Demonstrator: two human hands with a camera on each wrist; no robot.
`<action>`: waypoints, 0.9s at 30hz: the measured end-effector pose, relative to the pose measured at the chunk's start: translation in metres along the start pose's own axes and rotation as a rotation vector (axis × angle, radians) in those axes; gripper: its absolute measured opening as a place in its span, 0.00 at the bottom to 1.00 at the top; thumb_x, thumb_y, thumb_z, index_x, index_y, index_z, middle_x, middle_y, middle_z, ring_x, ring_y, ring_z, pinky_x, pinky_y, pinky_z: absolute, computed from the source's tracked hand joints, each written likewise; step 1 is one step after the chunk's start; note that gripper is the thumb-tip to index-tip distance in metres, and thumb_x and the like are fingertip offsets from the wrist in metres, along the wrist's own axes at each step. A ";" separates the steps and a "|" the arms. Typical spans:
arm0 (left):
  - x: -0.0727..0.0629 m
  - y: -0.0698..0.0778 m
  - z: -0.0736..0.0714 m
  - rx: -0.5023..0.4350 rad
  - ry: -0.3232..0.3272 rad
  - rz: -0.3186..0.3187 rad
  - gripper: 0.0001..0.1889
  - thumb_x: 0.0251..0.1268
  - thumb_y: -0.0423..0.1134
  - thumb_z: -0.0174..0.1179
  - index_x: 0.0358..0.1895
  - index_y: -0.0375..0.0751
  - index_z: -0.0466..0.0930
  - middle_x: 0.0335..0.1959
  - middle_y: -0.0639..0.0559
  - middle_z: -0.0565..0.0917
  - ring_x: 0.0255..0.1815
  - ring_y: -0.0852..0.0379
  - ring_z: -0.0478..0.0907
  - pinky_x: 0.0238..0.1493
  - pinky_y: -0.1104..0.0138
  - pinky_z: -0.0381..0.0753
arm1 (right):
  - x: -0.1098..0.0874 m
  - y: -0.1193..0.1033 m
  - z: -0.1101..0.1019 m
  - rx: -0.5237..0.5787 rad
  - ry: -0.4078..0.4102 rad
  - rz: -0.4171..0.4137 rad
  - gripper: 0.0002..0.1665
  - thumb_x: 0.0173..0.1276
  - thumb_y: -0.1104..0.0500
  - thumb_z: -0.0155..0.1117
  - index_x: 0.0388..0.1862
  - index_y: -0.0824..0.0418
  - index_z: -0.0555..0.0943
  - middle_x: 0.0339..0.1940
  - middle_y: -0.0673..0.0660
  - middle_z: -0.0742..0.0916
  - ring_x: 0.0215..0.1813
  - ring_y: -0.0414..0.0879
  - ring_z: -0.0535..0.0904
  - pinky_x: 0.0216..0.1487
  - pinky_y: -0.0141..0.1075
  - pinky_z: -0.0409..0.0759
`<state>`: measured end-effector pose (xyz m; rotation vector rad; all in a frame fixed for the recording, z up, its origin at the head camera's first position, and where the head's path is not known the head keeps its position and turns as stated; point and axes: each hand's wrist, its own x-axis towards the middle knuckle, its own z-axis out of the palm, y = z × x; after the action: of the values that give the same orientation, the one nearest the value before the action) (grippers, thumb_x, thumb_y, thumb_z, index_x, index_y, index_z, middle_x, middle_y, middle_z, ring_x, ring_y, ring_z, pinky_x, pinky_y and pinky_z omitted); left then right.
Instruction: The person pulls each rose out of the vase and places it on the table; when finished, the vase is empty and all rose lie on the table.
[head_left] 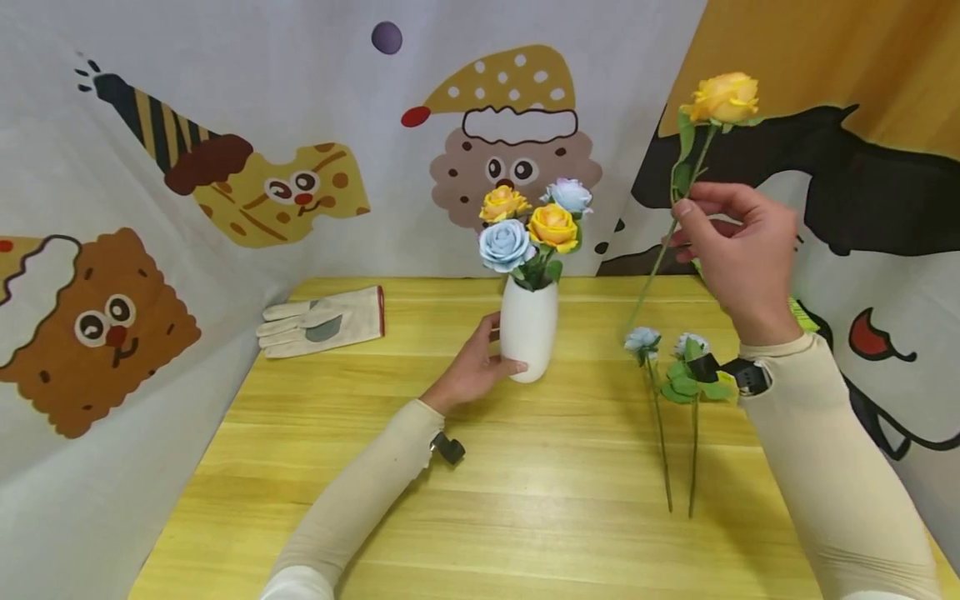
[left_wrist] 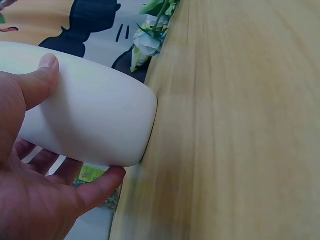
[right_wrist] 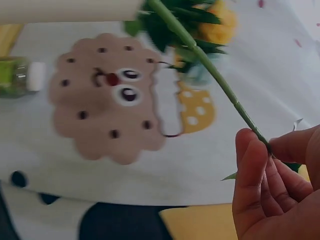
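A white vase [head_left: 528, 329] stands upright on the table, holding two yellow roses [head_left: 553, 227] and two pale blue ones [head_left: 507, 245]. My left hand [head_left: 472, 367] grips its lower part, thumb in front; in the left wrist view the fingers [left_wrist: 102, 190] curve around the vase's side. Raised at the right, my right hand [head_left: 742, 237] pinches the green stem of a yellow rose [head_left: 723, 98], bloom up and the stem slanting down to the left. The right wrist view shows thumb and fingertips closed on this stem [right_wrist: 215, 75]. Below lie two blue roses [head_left: 642, 340] on the table.
A white work glove [head_left: 322, 323] lies at the table's [head_left: 480, 517] back left. Cartoon-printed cloth [head_left: 405, 167] hangs behind and beside the table. A small bottle with a white cap [right_wrist: 36, 76] appears in the right wrist view.
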<state>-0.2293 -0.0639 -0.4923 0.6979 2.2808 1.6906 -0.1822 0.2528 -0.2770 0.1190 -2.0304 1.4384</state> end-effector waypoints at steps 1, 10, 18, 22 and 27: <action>0.000 0.000 0.000 -0.002 0.001 0.000 0.46 0.69 0.43 0.73 0.82 0.45 0.53 0.78 0.42 0.66 0.77 0.42 0.68 0.70 0.51 0.83 | -0.002 0.006 0.000 -0.040 -0.024 0.012 0.15 0.73 0.57 0.73 0.54 0.62 0.89 0.36 0.41 0.91 0.27 0.34 0.87 0.30 0.23 0.86; 0.000 0.001 0.001 -0.007 -0.006 -0.011 0.48 0.69 0.43 0.73 0.83 0.44 0.51 0.78 0.41 0.66 0.78 0.41 0.68 0.71 0.51 0.82 | -0.030 0.052 -0.006 -0.160 -0.187 0.099 0.18 0.76 0.52 0.70 0.55 0.64 0.87 0.33 0.38 0.90 0.28 0.35 0.88 0.28 0.26 0.87; -0.001 0.002 -0.001 0.001 0.000 -0.007 0.47 0.69 0.44 0.74 0.83 0.45 0.52 0.78 0.42 0.66 0.78 0.41 0.68 0.71 0.51 0.82 | -0.059 0.092 -0.006 -0.163 -0.329 0.187 0.20 0.77 0.51 0.69 0.58 0.64 0.86 0.34 0.45 0.90 0.28 0.39 0.89 0.29 0.36 0.90; -0.001 0.002 -0.001 0.006 0.003 -0.013 0.48 0.69 0.44 0.74 0.83 0.45 0.52 0.79 0.42 0.66 0.78 0.42 0.68 0.71 0.50 0.82 | -0.070 0.106 -0.006 -0.164 -0.392 0.220 0.22 0.78 0.51 0.67 0.60 0.66 0.85 0.38 0.57 0.91 0.29 0.44 0.90 0.29 0.36 0.90; -0.001 0.003 0.000 -0.005 -0.006 -0.018 0.48 0.69 0.44 0.73 0.83 0.45 0.51 0.79 0.42 0.65 0.78 0.42 0.67 0.72 0.50 0.81 | -0.084 0.120 -0.006 -0.156 -0.469 0.269 0.23 0.79 0.52 0.67 0.61 0.68 0.84 0.41 0.62 0.90 0.31 0.49 0.91 0.31 0.39 0.91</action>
<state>-0.2282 -0.0640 -0.4899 0.6780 2.2712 1.6837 -0.1635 0.2822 -0.4189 0.1304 -2.6168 1.5077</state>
